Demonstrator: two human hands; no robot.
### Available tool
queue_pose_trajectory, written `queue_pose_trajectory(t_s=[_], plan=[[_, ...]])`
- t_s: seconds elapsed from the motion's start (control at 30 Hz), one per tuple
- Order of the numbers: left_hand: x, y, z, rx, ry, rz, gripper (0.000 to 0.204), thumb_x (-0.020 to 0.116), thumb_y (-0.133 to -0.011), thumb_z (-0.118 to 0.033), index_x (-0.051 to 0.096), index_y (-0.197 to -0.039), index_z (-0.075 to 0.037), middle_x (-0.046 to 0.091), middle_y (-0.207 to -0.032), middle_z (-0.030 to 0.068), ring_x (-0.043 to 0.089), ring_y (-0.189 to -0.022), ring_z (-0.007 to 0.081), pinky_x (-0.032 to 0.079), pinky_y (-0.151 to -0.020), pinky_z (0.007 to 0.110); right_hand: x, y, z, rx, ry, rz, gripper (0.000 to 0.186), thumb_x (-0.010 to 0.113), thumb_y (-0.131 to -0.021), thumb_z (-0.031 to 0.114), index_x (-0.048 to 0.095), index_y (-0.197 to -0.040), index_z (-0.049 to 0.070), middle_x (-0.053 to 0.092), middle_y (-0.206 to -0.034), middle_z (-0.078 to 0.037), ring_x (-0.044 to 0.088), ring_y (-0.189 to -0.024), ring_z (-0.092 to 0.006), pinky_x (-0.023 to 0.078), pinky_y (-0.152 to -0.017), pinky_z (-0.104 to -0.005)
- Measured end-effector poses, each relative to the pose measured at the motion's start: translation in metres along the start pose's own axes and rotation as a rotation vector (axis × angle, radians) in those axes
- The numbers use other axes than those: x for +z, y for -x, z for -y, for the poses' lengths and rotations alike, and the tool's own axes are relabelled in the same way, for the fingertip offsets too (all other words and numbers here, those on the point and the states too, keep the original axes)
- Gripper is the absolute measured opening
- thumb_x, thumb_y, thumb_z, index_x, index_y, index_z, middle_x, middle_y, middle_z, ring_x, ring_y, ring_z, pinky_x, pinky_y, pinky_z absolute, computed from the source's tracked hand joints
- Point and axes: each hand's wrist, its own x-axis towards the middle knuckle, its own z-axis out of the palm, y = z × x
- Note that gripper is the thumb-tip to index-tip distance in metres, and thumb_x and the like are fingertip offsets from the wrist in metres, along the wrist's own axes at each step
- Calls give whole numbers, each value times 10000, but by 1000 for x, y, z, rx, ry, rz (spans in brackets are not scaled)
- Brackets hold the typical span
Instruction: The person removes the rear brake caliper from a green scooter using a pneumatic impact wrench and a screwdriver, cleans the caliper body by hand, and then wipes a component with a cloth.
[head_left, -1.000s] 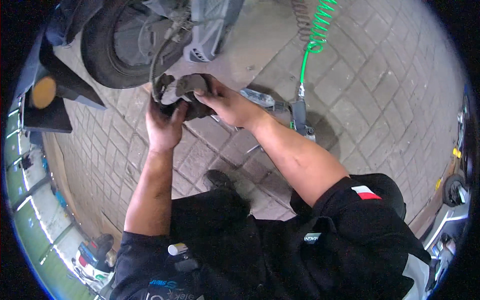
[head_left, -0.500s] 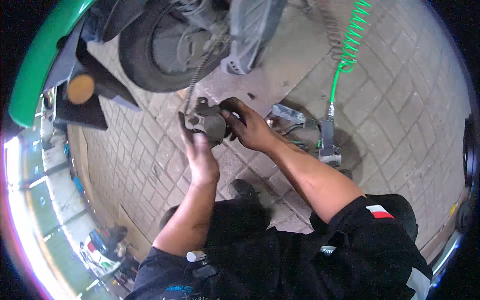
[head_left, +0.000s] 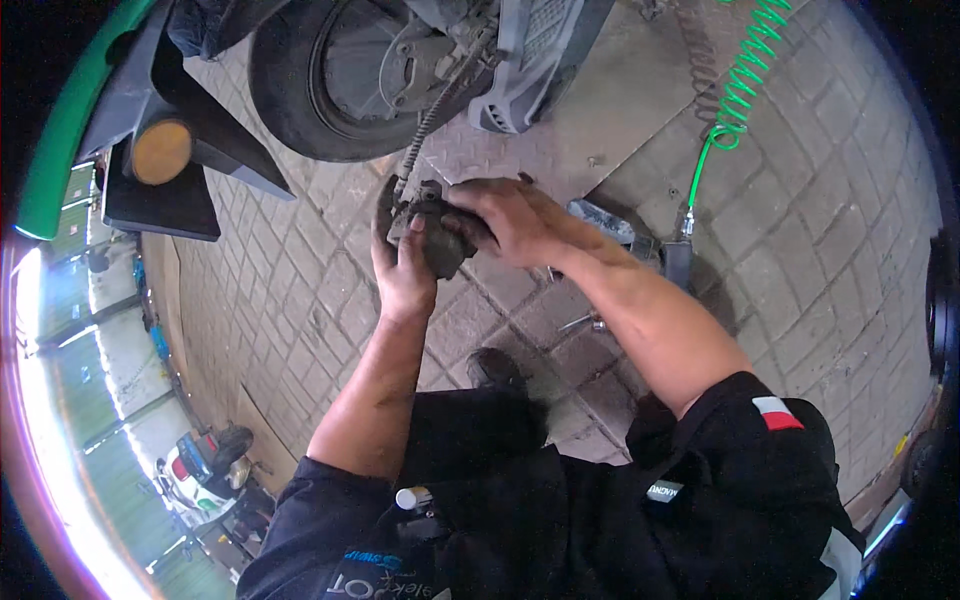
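My left hand (head_left: 400, 270) grips a dark, dirty metal part like a brake caliper (head_left: 445, 250), its thumb pressed on the front face. My right hand (head_left: 505, 225) has its fingers curled onto the same part from the right, its fingertips partly hidden. A ribbed hose (head_left: 420, 130) runs from the part up toward the hub and black tyre (head_left: 290, 115) of a parked vehicle. Right of my hands, a grey power tool (head_left: 676, 262) on a green coiled hose (head_left: 738, 100) lies on the paving, near a grey elongated item (head_left: 615, 220).
Black angular panels with an orange reflector (head_left: 162, 152) and a green curved panel (head_left: 60, 190) stand upper left. A grey vented panel (head_left: 520, 85) is beside the tyre. My shoe (head_left: 495, 370) rests on paving (head_left: 270, 290). A white scooter (head_left: 195, 480) stands lower left, by the wall.
Both hands have shifted right with the part and turned it, so its face differs. My left thumb now lies upright on its front. The view has swung, bringing the green panel in at left.
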Motion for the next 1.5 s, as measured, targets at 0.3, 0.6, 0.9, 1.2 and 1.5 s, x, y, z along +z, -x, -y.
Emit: queue_pose_trajectory(t_s=[0.3,0.6,0.9,1.2,1.5], plan=[[9,0,-9,12,-46,17,541,509,-872,-104,313,-1361,22,571,-1119,132,560,-991,186,455,-852,289,14,4,-19,-85,-165,-57,180,594,-842,175,585,-925,16,603,-836,-179,594,-780,-360,459,-683,-418],[7,-6,-5,-114,-106,-30,504,500,-903,-184,344,-1359,-36,572,-1177,146,569,-1037,223,482,-857,335,9,1,-19,90,-209,39,220,574,-875,250,582,-903,32,601,-785,-175,585,-747,-360,454,-678,-420],[7,-3,-4,-96,12,-12,508,543,-879,-105,359,-1337,11,562,-1129,147,562,-993,193,470,-839,296,0,0,-11,-44,-2,84,194,597,-841,207,589,-960,55,618,-882,-171,588,-869,-373,467,-752,-452],[20,5,3,48,-88,97,566,566,-867,-109,316,-1360,18,602,-1088,152,566,-994,189,453,-863,290,-4,19,-34,-167,-72,3,190,636,-797,138,598,-942,22,612,-804,-178,591,-750,-373,473,-674,-418],[12,3,-15,-8,-179,47,503,544,-868,-70,361,-1330,13,612,-1101,158,596,-937,179,488,-806,292,-1,5,-26,-42,-145,120,194,608,-865,225,588,-823,36,607,-737,-138,587,-664,-264,455,-638,-375]])
